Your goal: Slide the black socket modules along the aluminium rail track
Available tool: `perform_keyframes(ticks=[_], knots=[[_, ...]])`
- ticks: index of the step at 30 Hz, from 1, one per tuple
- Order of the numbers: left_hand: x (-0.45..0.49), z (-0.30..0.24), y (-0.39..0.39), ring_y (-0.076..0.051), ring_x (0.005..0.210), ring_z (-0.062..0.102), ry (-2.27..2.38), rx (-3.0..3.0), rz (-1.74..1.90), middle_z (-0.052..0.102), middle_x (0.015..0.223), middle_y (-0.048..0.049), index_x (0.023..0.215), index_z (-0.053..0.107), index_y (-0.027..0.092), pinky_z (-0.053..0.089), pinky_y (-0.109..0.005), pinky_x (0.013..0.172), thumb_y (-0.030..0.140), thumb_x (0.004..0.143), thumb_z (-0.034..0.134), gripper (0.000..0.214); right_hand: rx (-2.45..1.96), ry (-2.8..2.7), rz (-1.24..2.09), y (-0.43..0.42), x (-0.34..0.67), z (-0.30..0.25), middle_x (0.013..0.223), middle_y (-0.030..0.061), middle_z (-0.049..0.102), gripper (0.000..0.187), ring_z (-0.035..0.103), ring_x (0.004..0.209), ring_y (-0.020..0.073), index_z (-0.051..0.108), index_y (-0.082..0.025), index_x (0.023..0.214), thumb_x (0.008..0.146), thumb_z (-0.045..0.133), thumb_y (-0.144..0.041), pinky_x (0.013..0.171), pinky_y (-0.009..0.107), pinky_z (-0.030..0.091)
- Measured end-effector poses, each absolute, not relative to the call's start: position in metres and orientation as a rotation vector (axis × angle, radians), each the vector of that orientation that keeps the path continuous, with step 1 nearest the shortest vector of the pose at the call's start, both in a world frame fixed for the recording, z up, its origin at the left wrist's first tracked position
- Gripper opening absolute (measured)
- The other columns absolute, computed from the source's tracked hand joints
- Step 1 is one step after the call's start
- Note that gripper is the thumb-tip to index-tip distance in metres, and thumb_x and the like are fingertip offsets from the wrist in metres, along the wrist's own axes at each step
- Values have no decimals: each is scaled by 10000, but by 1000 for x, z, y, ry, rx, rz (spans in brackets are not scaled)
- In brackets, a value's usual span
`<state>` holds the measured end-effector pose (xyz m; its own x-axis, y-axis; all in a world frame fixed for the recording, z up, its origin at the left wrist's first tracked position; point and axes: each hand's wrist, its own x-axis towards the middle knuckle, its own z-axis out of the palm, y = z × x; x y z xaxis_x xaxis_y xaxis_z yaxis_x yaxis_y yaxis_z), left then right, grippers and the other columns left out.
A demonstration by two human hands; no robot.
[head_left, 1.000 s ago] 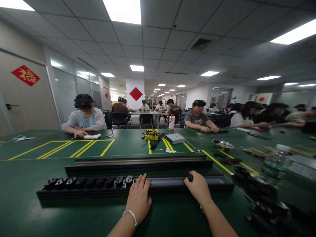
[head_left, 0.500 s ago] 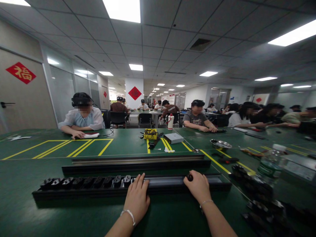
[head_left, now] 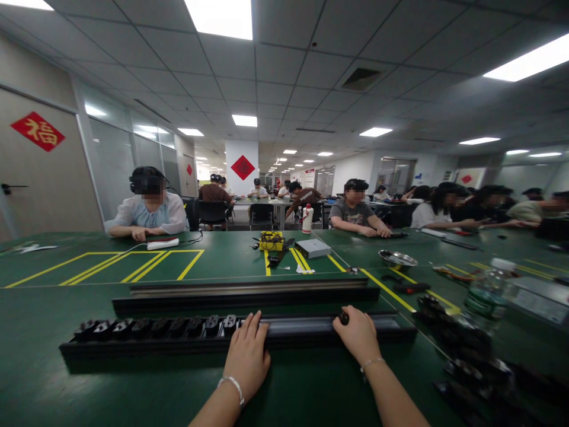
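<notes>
A long black rail (head_left: pixel 302 332) lies across the green table in front of me. Several small black parts (head_left: pixel 155 327) sit in a row in its left half. My left hand (head_left: pixel 248 357) rests flat on the rail's front edge near the middle, fingers stretched out beside the last part in the row. My right hand (head_left: pixel 359 335) is closed on a small black part (head_left: pixel 343 318) held at the rail's channel, right of centre. A second long black rail (head_left: pixel 244 293) lies parallel just behind.
A pile of loose black parts (head_left: pixel 471 350) lies at the right, with a water bottle (head_left: pixel 488 295) and a metal bowl (head_left: pixel 397 259) beyond. A yellow device (head_left: pixel 272 241) and a grey box (head_left: pixel 313 248) sit mid-table. Several people work at tables behind.
Both hands stay almost where they were on the rail. The person at the far left has drawn a hand back from the white object on the table.
</notes>
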<state>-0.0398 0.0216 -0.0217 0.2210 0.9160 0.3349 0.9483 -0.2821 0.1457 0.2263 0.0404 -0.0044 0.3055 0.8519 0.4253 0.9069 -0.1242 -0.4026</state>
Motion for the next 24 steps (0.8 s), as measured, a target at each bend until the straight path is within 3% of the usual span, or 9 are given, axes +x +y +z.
perform_keyframes(ticks=[6,12,24], knots=[[-39,-19,21,-198,1317,210,-1849,-2397,-508,287,1431,0,1223,450,266,220,-381,1034,193,686,415,543,-2005,-1549,-74,38,225,-1,879,52,623,212,547,890,200,567,-190,832,711,441,-309,905,357,305],[-39,-18,19,-206,1313,223,-1837,-2394,-528,295,1428,-5,1225,453,259,224,-394,1034,182,685,409,547,-2022,-1509,-82,36,225,-2,997,68,606,246,512,1002,220,574,-193,851,703,440,-337,1003,453,168],[-40,-21,20,-199,1307,236,-1806,-2386,-568,309,1421,-8,1184,477,256,225,-373,1032,197,698,423,493,-2014,-1507,-91,38,225,-3,968,63,613,247,513,981,210,562,-188,869,701,438,-320,989,408,188]])
